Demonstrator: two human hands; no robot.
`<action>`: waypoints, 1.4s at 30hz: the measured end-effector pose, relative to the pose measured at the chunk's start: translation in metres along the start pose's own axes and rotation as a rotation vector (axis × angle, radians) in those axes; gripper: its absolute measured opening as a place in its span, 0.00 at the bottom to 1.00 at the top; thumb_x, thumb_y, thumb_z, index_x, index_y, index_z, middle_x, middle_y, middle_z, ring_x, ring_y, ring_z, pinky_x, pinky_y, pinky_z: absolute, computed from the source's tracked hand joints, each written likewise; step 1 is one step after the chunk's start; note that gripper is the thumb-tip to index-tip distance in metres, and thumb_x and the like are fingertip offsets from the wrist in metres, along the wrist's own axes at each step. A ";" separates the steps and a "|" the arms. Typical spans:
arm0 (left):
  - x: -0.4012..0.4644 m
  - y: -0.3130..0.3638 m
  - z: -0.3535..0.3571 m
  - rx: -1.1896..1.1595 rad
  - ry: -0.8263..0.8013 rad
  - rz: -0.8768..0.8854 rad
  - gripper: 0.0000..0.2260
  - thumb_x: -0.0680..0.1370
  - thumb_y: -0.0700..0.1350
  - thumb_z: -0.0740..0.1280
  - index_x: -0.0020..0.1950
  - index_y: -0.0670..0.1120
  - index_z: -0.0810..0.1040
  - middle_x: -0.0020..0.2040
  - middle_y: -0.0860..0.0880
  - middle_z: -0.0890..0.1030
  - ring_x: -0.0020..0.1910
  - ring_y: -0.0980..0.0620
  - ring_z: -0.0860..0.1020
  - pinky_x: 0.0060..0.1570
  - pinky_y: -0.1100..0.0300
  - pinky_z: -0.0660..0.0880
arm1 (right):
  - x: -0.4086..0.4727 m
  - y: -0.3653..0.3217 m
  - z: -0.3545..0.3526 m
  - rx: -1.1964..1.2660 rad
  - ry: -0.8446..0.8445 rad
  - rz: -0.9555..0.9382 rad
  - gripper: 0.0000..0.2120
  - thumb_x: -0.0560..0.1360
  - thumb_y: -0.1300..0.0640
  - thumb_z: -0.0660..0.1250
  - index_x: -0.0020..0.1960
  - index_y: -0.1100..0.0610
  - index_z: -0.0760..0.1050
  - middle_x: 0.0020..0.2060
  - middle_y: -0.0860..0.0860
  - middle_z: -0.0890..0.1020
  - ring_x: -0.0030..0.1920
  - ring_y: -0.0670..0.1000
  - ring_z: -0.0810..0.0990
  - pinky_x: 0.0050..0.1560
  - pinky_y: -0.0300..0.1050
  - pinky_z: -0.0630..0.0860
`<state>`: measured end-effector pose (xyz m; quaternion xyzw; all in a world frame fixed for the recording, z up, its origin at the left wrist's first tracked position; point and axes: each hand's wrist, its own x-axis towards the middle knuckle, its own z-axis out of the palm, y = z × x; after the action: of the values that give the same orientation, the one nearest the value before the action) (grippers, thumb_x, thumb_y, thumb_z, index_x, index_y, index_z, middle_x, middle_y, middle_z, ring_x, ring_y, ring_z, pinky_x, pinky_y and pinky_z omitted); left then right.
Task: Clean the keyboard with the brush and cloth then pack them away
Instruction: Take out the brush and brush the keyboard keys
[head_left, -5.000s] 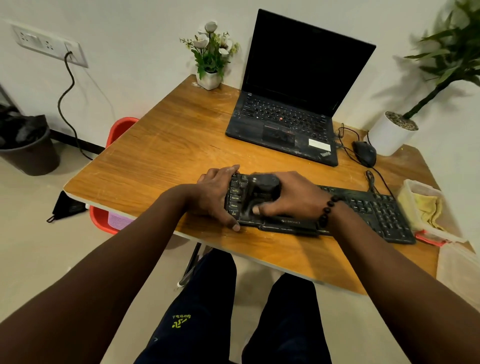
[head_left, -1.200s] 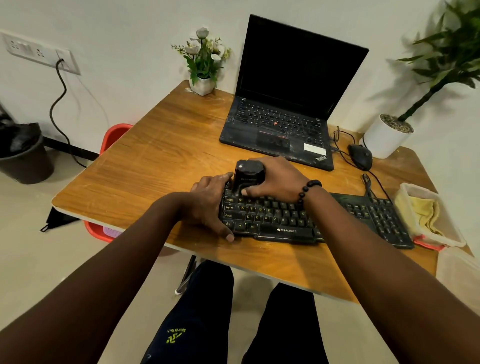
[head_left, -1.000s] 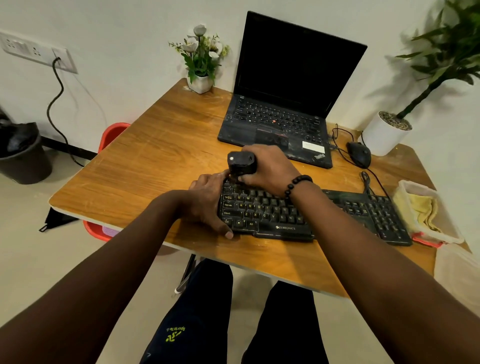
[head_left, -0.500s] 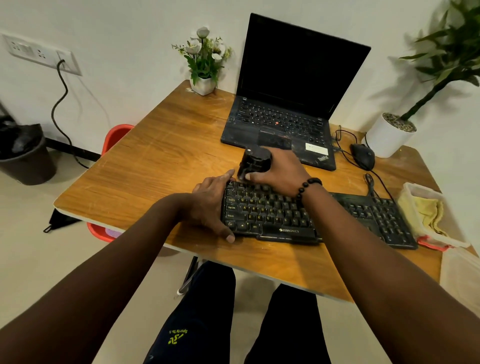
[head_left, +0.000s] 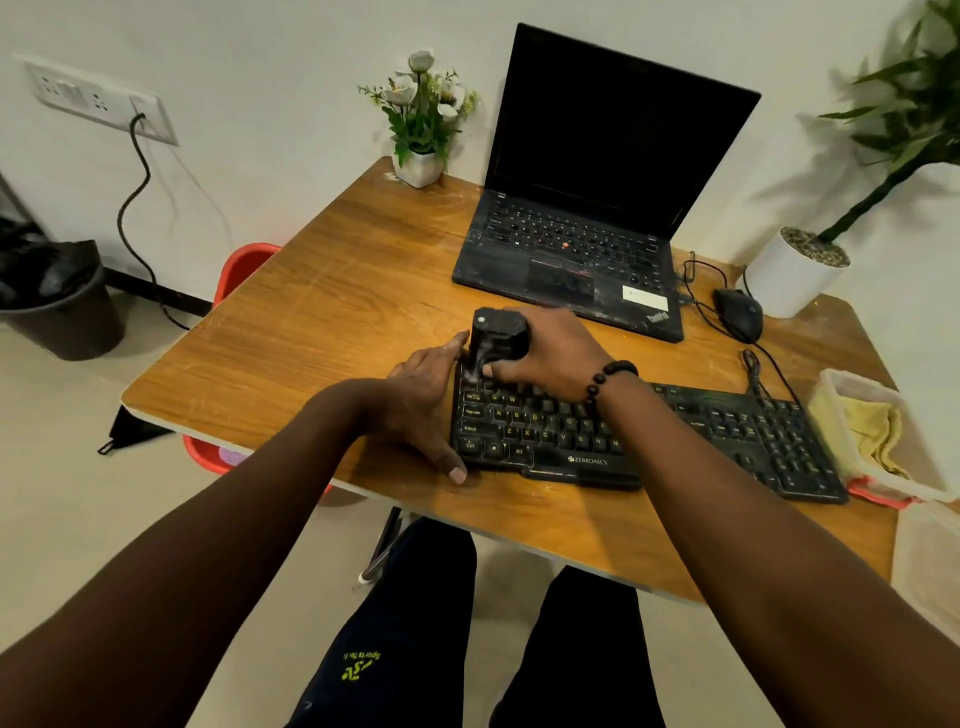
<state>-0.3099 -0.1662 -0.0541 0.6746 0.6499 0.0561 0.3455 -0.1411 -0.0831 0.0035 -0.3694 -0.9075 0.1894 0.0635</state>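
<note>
Since 5 s ago we've shifted the brush (head_left: 500, 335) from the keyboard's (head_left: 623, 431) near rows up to its far left corner. Our right hand (head_left: 550, 353) has its grip curled round the brush body, bristles down on the top-row keys. Left hand (head_left: 423, 402) lies just left of that grip, fingers straight along the keyboard's edge on the counter (head_left: 322, 332), holding nothing. Cloth (head_left: 875, 431) sits in a box (head_left: 841, 379) well to the right.

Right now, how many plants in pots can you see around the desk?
2. A small flowering plant in a white pot stands at the desk's far edge, left of the laptop. A taller leafy plant in a white pot stands at the far right corner.
</note>
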 end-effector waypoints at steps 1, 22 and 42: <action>0.001 0.000 0.000 -0.014 0.005 -0.010 0.73 0.54 0.62 0.83 0.78 0.53 0.28 0.81 0.48 0.43 0.79 0.42 0.45 0.77 0.41 0.50 | 0.002 -0.001 0.000 -0.034 0.057 0.006 0.16 0.69 0.52 0.75 0.54 0.54 0.76 0.47 0.45 0.80 0.48 0.45 0.76 0.45 0.36 0.69; -0.001 0.002 0.005 0.024 0.051 0.012 0.73 0.56 0.63 0.82 0.78 0.51 0.28 0.81 0.48 0.44 0.79 0.43 0.45 0.76 0.44 0.47 | 0.008 -0.005 0.004 0.029 0.131 0.045 0.17 0.69 0.52 0.75 0.54 0.54 0.76 0.45 0.46 0.79 0.46 0.45 0.78 0.37 0.30 0.69; 0.000 -0.002 0.008 0.069 0.050 0.002 0.72 0.52 0.70 0.80 0.78 0.54 0.33 0.80 0.49 0.46 0.79 0.42 0.46 0.77 0.40 0.50 | -0.027 -0.018 0.010 0.123 0.006 0.130 0.21 0.68 0.47 0.74 0.58 0.54 0.76 0.47 0.48 0.82 0.46 0.46 0.80 0.41 0.38 0.78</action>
<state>-0.3070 -0.1690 -0.0612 0.6852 0.6590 0.0510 0.3059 -0.1363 -0.1168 0.0017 -0.4236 -0.8681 0.2473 0.0760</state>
